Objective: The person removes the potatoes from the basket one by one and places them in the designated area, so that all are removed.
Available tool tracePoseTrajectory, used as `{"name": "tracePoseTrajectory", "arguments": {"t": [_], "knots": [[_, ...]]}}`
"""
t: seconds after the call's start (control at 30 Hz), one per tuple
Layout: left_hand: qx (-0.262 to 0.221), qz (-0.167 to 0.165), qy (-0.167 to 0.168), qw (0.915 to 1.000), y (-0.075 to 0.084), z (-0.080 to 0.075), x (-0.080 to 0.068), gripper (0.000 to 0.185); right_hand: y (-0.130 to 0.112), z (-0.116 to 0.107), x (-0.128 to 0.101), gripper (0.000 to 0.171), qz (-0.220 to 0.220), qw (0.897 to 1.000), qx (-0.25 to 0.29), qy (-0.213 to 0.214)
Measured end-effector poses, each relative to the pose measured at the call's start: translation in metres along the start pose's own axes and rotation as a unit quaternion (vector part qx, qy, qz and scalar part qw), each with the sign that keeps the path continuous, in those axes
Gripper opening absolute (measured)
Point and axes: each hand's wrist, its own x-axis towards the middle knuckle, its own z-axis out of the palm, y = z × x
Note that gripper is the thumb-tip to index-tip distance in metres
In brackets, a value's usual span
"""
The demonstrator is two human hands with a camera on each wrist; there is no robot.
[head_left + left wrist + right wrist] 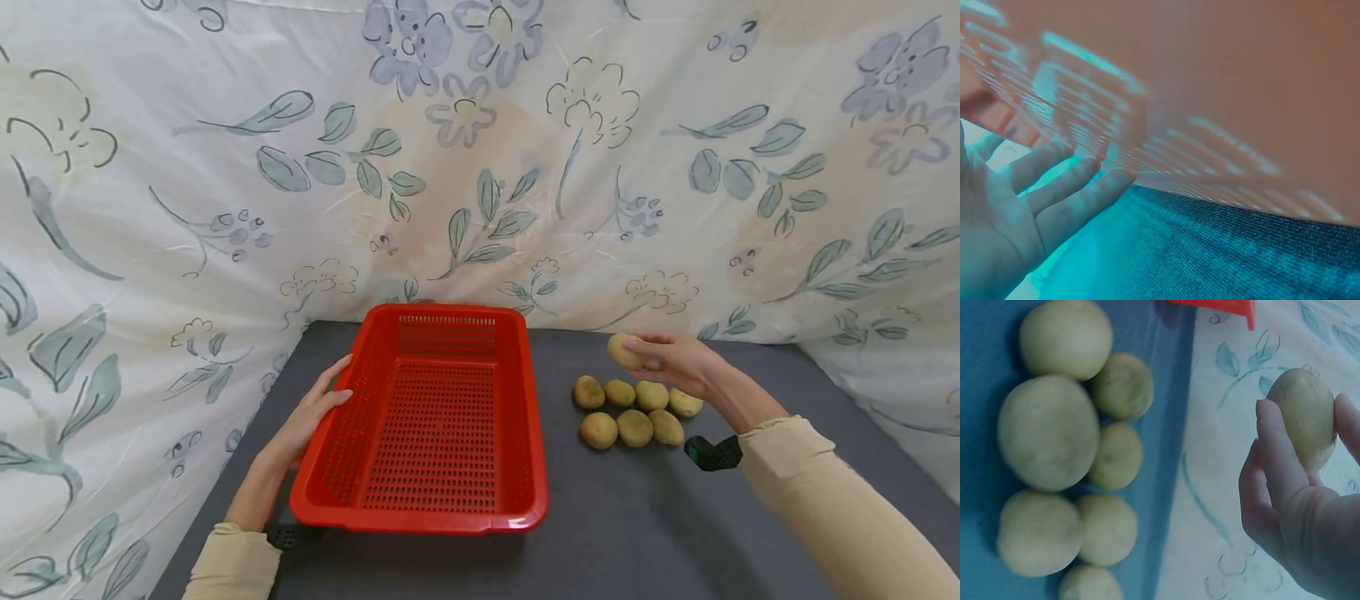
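In the head view my right hand point(675, 360) pinches a potato point(624, 352) between thumb and fingers, raised above the back of a potato group. The right wrist view shows that held potato point(1304, 419) with fingertips on either side of it. Several more potatoes point(634, 427) lie in two rows beneath. My left hand point(311, 417) rests along the left side of a red perforated plastic basket point(536, 467), which has nothing in it. Seen from the left wrist, the fingers point(1085, 200) are extended, their tips against the slotted wall of the basket point(1241, 94).
A dark grey cloth-covered table point(600, 533) lies under everything. Floral fabric point(480, 167) hangs behind the table and down both sides. The basket stands left of the potatoes, near the back edge. Black wrist devices point(712, 452) sit at both sleeves.
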Motion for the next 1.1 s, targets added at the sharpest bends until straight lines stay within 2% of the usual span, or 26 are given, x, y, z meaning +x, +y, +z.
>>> {"name": "tracePoseTrajectory", "arguments": {"t": [0.2, 0.5, 0.6, 1.1], "knots": [[0.001, -0.004, -0.002, 1.0, 0.0, -0.001, 0.001, 0.062, 0.022, -0.012, -0.012, 0.077, 0.018, 0.999, 0.024, 0.017], [0.005, -0.003, 0.0, 1.0, 0.001, -0.001, 0.0, 0.062, 0.054, -0.033, -0.026, 0.077, 0.032, 0.999, 0.011, 0.039], [0.005, -0.004, -0.002, 1.0, 0.001, -0.001, 0.0, 0.062, 0.064, -0.039, -0.031, 0.077, 0.039, 0.998, 0.027, 0.047], [0.01, -0.01, -0.001, 0.9999, 0.001, -0.001, 0.001, 0.062, 0.103, -0.059, -0.049, 0.079, 0.107, 0.988, 0.044, 0.102]]}}
